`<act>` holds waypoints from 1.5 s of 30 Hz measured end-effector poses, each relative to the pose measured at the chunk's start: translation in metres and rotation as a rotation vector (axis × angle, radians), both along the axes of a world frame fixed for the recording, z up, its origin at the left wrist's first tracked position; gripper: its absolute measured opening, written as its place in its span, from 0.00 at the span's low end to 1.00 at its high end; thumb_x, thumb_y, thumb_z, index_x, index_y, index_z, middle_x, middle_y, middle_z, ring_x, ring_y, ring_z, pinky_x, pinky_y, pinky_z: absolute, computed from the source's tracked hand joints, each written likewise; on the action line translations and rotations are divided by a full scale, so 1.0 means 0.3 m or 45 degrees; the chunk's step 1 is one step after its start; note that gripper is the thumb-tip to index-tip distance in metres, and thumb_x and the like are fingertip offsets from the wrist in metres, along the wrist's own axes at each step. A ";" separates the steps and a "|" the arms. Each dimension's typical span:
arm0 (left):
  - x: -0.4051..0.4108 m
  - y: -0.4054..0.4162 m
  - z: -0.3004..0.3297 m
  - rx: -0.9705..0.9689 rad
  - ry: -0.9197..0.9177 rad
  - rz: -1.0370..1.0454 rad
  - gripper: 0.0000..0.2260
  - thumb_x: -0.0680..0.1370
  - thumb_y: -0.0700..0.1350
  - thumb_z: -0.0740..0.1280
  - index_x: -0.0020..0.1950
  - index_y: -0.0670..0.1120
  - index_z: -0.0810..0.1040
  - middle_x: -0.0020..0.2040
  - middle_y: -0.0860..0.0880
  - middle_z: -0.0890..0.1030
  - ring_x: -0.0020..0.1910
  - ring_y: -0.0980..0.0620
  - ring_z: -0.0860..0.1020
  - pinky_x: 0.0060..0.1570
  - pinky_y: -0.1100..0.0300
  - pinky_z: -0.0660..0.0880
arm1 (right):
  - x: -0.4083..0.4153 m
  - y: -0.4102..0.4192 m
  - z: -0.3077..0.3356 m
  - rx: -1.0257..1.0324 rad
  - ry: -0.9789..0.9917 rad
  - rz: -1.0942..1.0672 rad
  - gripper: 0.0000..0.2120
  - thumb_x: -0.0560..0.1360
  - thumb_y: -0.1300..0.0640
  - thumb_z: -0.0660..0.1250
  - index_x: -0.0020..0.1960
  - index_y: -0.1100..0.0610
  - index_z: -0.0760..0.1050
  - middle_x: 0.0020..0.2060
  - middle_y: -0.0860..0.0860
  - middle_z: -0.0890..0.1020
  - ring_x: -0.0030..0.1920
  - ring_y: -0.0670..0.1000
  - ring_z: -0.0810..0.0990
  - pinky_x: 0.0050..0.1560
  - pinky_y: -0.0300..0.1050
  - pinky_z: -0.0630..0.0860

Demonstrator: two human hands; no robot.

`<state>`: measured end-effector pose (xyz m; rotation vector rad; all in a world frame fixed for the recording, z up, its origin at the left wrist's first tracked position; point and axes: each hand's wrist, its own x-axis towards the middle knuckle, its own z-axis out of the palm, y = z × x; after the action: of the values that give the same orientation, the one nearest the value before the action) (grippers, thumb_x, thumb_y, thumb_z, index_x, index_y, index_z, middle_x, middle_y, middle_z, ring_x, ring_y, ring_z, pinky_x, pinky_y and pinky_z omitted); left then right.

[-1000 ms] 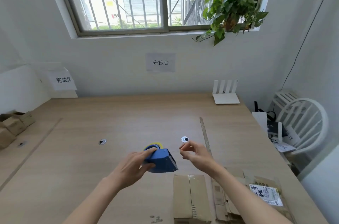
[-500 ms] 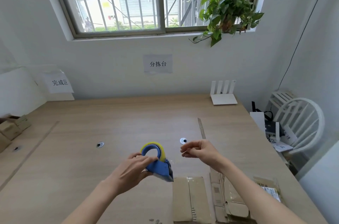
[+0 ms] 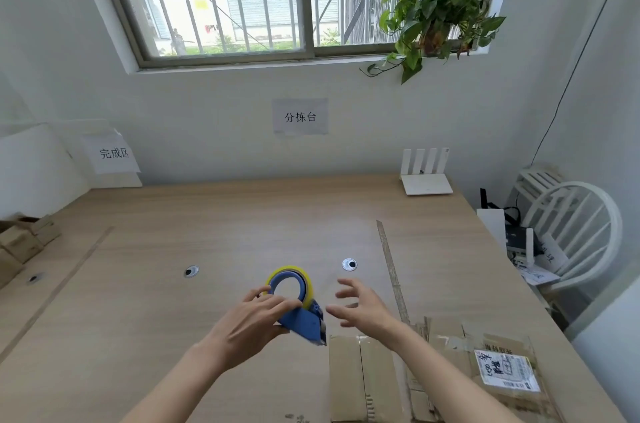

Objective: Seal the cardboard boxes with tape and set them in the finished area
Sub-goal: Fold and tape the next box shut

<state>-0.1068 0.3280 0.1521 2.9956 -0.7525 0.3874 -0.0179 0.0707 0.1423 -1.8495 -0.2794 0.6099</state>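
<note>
- Head view, bottom edge right of centre: a cardboard box (image 3: 360, 377) lies on the wooden table (image 3: 214, 215) with its centre seam facing up. It looks unsealed, though its near end is cut off by the frame.
- Lower right: flattened cartons (image 3: 450, 367), one with a printed label, lie just beside the box. How many there are is hard to tell.
- Just above the box, the left hand (image 3: 247, 322) grips the blue tape dispenser (image 3: 301, 313) with fingers curled over its body; the yellow-rimmed roll stands upward.
- Just right of the dispenser, the right hand (image 3: 360, 310) is spread, fingers apart, holding nothing and not touching the tool.
- Risk, as I judge it: the free end of the tape cannot be made out, so a fumbled pull could let it fold back on itself. A strip laid off the seam would also leave the flaps loose.
- Mid-left edge: small brown boxes (image 3: 24, 242), partly cut off.
- Far left wall: a paper sign (image 3: 114, 153) seems to mark the finished area, well apart from the box.
</note>
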 end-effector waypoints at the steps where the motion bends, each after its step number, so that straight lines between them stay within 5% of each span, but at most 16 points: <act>1: 0.000 0.004 -0.003 0.016 0.002 -0.002 0.26 0.70 0.54 0.79 0.65 0.56 0.72 0.52 0.62 0.80 0.46 0.58 0.78 0.66 0.61 0.65 | 0.006 0.001 -0.001 -0.005 -0.042 0.009 0.38 0.74 0.52 0.76 0.78 0.48 0.61 0.67 0.45 0.71 0.59 0.48 0.80 0.50 0.42 0.82; 4: 0.002 0.012 -0.011 0.063 0.021 -0.016 0.26 0.70 0.55 0.78 0.64 0.57 0.73 0.54 0.62 0.80 0.48 0.59 0.79 0.68 0.60 0.64 | 0.034 0.010 0.001 -0.053 -0.239 0.074 0.41 0.74 0.52 0.76 0.79 0.41 0.57 0.68 0.39 0.67 0.63 0.44 0.76 0.55 0.39 0.77; 9: 0.009 0.029 -0.016 0.098 0.011 -0.025 0.25 0.72 0.56 0.77 0.65 0.57 0.72 0.55 0.62 0.80 0.48 0.59 0.79 0.68 0.61 0.63 | 0.074 0.030 0.021 -0.282 -0.567 0.083 0.07 0.74 0.47 0.75 0.51 0.45 0.82 0.46 0.38 0.82 0.49 0.39 0.80 0.53 0.43 0.79; 13: 0.013 0.024 -0.014 0.079 0.055 0.064 0.21 0.77 0.56 0.67 0.68 0.57 0.70 0.50 0.62 0.79 0.44 0.59 0.78 0.55 0.66 0.67 | 0.066 0.043 0.015 -0.235 -0.622 0.162 0.04 0.75 0.50 0.74 0.43 0.49 0.82 0.41 0.42 0.83 0.46 0.41 0.80 0.45 0.35 0.73; 19: 0.028 0.027 -0.046 0.047 0.194 0.138 0.21 0.79 0.54 0.58 0.71 0.58 0.64 0.50 0.59 0.80 0.47 0.55 0.80 0.47 0.61 0.73 | 0.053 0.071 0.022 -0.226 -0.666 0.258 0.05 0.78 0.54 0.72 0.48 0.53 0.85 0.39 0.40 0.81 0.43 0.40 0.80 0.44 0.30 0.72; 23: 0.054 0.015 -0.065 0.128 0.052 -0.033 0.24 0.73 0.56 0.72 0.67 0.56 0.70 0.43 0.61 0.79 0.40 0.60 0.78 0.41 0.65 0.73 | 0.045 0.078 0.040 -0.068 -0.543 0.291 0.04 0.77 0.58 0.71 0.46 0.56 0.85 0.38 0.45 0.85 0.42 0.43 0.82 0.44 0.33 0.75; 27: 0.058 0.009 -0.055 0.148 0.002 -0.050 0.25 0.71 0.57 0.76 0.65 0.55 0.74 0.43 0.61 0.78 0.40 0.60 0.78 0.41 0.65 0.71 | 0.052 0.062 0.049 -0.026 -0.353 0.273 0.06 0.78 0.60 0.69 0.46 0.58 0.84 0.38 0.47 0.84 0.38 0.40 0.79 0.39 0.35 0.74; 32: 0.027 0.018 -0.045 0.050 0.063 0.044 0.18 0.79 0.56 0.59 0.67 0.55 0.71 0.47 0.61 0.78 0.42 0.59 0.77 0.45 0.63 0.73 | 0.053 -0.008 0.008 -0.171 -0.314 0.262 0.09 0.80 0.59 0.68 0.47 0.46 0.83 0.39 0.45 0.85 0.40 0.39 0.81 0.38 0.35 0.75; 37: 0.023 0.016 -0.045 -0.112 0.089 0.172 0.18 0.77 0.55 0.59 0.66 0.55 0.71 0.48 0.62 0.79 0.44 0.58 0.78 0.51 0.66 0.67 | 0.036 -0.022 -0.016 -0.276 -0.447 0.260 0.11 0.78 0.56 0.71 0.45 0.39 0.82 0.41 0.42 0.86 0.41 0.40 0.82 0.44 0.33 0.77; 42: 0.019 0.007 -0.012 -0.116 0.336 0.273 0.24 0.77 0.61 0.48 0.71 0.57 0.65 0.57 0.58 0.79 0.52 0.52 0.76 0.60 0.60 0.68 | 0.013 -0.053 -0.032 -0.201 -0.334 0.179 0.05 0.77 0.55 0.73 0.48 0.46 0.86 0.42 0.44 0.87 0.41 0.38 0.80 0.45 0.32 0.75; 45: 0.011 -0.012 -0.007 -0.125 0.394 0.252 0.21 0.80 0.59 0.50 0.72 0.56 0.64 0.57 0.56 0.79 0.51 0.50 0.75 0.60 0.59 0.66 | -0.010 -0.068 -0.048 -0.159 -0.187 0.107 0.05 0.76 0.57 0.74 0.51 0.53 0.87 0.41 0.45 0.87 0.39 0.35 0.80 0.43 0.28 0.73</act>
<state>-0.1034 0.3245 0.1501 2.9423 -0.4008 -0.0377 -0.0210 0.0503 0.1280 -2.0152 -0.4261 0.5602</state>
